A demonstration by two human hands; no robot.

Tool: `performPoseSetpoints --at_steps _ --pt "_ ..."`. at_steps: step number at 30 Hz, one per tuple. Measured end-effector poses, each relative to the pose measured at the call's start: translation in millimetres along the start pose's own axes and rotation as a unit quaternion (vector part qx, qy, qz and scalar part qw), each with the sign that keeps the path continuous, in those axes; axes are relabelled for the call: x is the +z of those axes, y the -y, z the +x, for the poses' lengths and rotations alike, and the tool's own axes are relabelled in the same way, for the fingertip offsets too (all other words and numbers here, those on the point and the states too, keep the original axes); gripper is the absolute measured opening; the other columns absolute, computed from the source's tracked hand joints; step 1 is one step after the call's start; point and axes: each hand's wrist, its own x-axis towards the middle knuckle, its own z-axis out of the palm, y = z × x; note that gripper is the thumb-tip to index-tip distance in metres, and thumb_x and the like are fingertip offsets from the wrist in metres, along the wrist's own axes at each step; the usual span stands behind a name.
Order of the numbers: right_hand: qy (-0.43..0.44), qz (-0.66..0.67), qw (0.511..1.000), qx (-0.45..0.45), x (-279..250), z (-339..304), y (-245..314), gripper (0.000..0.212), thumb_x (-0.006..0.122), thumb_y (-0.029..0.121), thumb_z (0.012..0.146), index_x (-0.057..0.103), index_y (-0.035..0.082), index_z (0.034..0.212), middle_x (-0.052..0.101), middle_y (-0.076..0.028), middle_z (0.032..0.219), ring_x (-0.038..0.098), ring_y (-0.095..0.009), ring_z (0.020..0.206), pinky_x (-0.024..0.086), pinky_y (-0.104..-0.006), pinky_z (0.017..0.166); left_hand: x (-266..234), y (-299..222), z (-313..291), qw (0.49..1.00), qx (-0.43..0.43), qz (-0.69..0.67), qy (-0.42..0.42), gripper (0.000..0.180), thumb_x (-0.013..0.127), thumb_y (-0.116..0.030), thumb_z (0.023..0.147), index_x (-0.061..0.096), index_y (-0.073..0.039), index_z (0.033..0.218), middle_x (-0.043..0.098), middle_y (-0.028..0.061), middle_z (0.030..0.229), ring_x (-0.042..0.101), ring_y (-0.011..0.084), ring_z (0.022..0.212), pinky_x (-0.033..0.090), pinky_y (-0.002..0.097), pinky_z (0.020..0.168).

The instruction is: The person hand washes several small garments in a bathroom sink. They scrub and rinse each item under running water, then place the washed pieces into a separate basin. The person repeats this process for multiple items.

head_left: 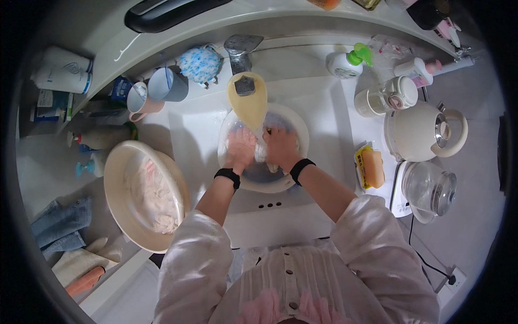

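White cloth (260,152) is being kept inside the round pale basin (264,187), which is being held up by the white sink (330,116). Cloth is being touched by the right hand (281,146), back of hand up; fingertips are being hidden, so can't tell if the grip is closed. Left hand (241,144) is being held just beside the cloth, fingers extended, grip wide, nothing seen clasped. A dark band is being worn on each wrist. Basin's far rim is being overhung by a pale yellow spout extender (248,108), which is being carried by the metal faucet (237,59). Pale laundry (156,197) is being held in a tilted beige tub (117,189), left of the sink. Orange soap bar (373,168), cream kettle (410,132) and glass pot (423,186) are being kept on the right.
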Motion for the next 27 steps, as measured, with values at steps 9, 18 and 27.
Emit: performPoseSetpoints --at_steps 9,18,27 --pt "-0.012 0.316 0.939 0.132 -6 -26 2 0.093 0.081 0.04 0.067 0.035 0.006 0.141 0.059 -0.028 0.119 0.061 -0.042 0.11 0.052 -0.0501 0.092 -48 -5 -39 0.981 -0.048 -0.15 -0.111 0.076 0.076 -0.014 0.068 0.047 -0.014 0.139 0.037 0.0163 0.144 0.034 0.0382 0.133 0.028 0.0456 0.111" --pt "-0.029 0.38 0.922 0.066 -22 -38 -7 0.088 0.073 0.06 0.075 0.044 0.016 0.145 0.044 -0.021 0.139 0.039 -0.039 0.132 0.03 -0.0493 0.113 -66 5 -53 0.687 -0.291 -0.665 -0.006 0.092 0.076 -0.036 0.079 0.03 -0.009 0.154 0.038 0.0197 0.15 0.04 0.0311 0.138 0.034 0.0398 0.11" --pt "0.05 0.582 0.807 0.087 5 18 -10 0.094 0.084 0.043 0.069 0.04 0.012 0.146 0.033 -0.023 0.148 0.033 -0.035 0.14 0.033 -0.041 0.113 -51 15 -37 0.601 -0.292 -0.738 0.091 0.093 0.049 -0.07 0.089 0.026 -0.008 0.154 0.04 0.012 0.152 0.045 0.0275 0.133 0.052 0.0422 0.08"
